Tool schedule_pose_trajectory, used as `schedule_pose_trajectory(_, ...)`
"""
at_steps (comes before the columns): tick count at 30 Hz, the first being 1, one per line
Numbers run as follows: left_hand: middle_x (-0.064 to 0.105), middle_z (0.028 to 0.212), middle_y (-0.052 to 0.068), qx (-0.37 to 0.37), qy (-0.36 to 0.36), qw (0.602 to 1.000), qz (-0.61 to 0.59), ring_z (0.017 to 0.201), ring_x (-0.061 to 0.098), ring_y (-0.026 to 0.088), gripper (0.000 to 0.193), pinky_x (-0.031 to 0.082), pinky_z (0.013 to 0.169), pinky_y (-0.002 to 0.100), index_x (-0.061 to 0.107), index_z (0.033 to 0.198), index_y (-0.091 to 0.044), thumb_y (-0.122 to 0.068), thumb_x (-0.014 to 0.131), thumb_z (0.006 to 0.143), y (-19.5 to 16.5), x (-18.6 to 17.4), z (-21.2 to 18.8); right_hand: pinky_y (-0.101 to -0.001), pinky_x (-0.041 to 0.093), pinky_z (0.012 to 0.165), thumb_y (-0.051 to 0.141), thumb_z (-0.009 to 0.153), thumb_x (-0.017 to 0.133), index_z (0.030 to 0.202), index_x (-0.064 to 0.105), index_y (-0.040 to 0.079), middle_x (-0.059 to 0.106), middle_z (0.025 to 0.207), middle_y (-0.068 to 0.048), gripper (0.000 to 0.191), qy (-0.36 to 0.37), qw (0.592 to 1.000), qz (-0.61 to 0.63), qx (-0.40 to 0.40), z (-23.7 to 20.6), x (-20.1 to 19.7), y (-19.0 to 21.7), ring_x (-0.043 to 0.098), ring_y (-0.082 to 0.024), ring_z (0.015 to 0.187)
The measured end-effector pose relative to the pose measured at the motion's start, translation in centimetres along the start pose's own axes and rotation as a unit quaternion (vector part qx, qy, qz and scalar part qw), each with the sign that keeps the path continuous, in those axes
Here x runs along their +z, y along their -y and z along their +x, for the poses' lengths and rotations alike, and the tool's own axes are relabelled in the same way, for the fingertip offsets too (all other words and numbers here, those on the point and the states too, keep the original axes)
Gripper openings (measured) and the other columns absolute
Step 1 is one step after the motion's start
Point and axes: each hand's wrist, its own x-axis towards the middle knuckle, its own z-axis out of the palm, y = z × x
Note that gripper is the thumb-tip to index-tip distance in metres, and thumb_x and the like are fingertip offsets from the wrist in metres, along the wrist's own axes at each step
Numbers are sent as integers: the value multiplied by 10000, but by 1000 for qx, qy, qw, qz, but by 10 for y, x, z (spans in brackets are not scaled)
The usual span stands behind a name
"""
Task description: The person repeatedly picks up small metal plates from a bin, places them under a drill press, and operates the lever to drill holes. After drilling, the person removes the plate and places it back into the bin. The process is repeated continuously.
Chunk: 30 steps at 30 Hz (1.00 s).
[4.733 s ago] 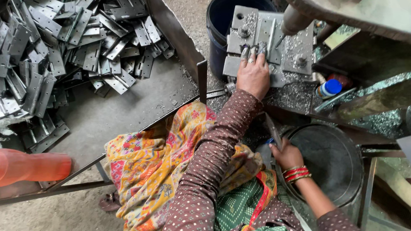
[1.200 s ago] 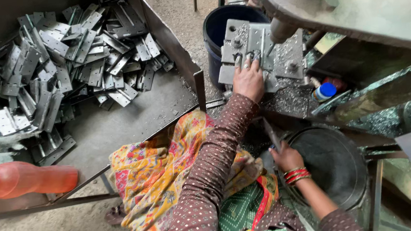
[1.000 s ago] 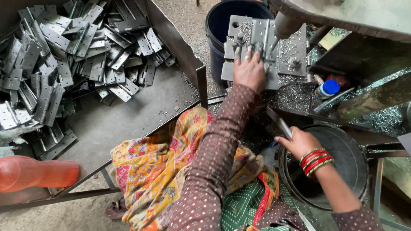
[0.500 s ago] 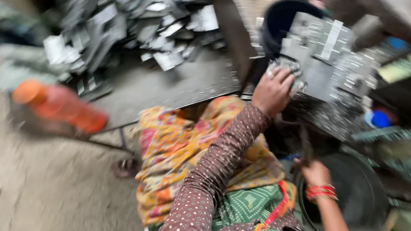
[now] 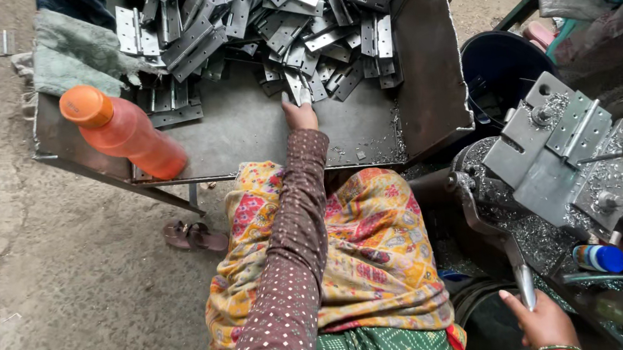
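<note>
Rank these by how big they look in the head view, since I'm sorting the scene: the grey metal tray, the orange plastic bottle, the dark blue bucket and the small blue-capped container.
1. Grey metal tray.
2. Dark blue bucket, partly hidden.
3. Orange plastic bottle; close to the bucket, so unsure.
4. Small blue-capped container.

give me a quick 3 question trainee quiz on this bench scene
1. True or false: the left hand touches the hinge pile in the tray.
2. What does the right hand grip?
A. bottle
B. lever
C. bucket
3. What colour is the bottle on the tray?

Key:
1. True
2. B, the metal lever
3. Orange
</note>
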Motion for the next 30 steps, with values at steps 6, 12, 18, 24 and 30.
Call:
schedule_pose_trajectory(6,753,998,142,-107,109,983,-99,858,720,239,303,586,748,370,679,1155,51,-105,601,907,20,-12,-7,-407,492,452,535,833,731,949,638,26,598,584,-133,530,-2,1000,20,18,-1,-2,0,594,-254,410)
schedule_pose_trajectory(12,755,1029,114,-123,224,935,-245,892,697,164,265,555,806,300,708,1153,80,7,598,923,49,-8,-107,-404,482,454,533,838,732,937,646,17,594,611,-110,533,-9,998,57,7,-25,-2,20,573,-234,432)
schedule_pose_trajectory(18,712,1012,43,-159,467,743,-452,859,691,149,241,610,729,335,637,1215,-23,-72,612,981,-38,-15,-177,-403,524,499,555,838,703,964,666,50,663,620,-114,522,-26,999,25,-18,-37,-3,39,644,-255,462)
schedule_pose_trajectory(24,700,907,32,-159,507,792,-302,713,672,165,198,574,569,327,659,1165,-23,-102,624,987,-55,-4,-209,-420,558,532,572,850,677,961,666,43,697,622,-118,540,-27,998,15,-47,-36,-1,46,689,-270,486)
schedule_pose_trajectory(30,693,966,34,-156,574,746,-299,800,646,129,162,541,688,292,672,1126,4,-59,644,979,-20,4,-246,-439,573,575,593,863,662,990,659,50,719,648,-148,557,-35,998,-2,-43,-28,10,42,716,-288,518)
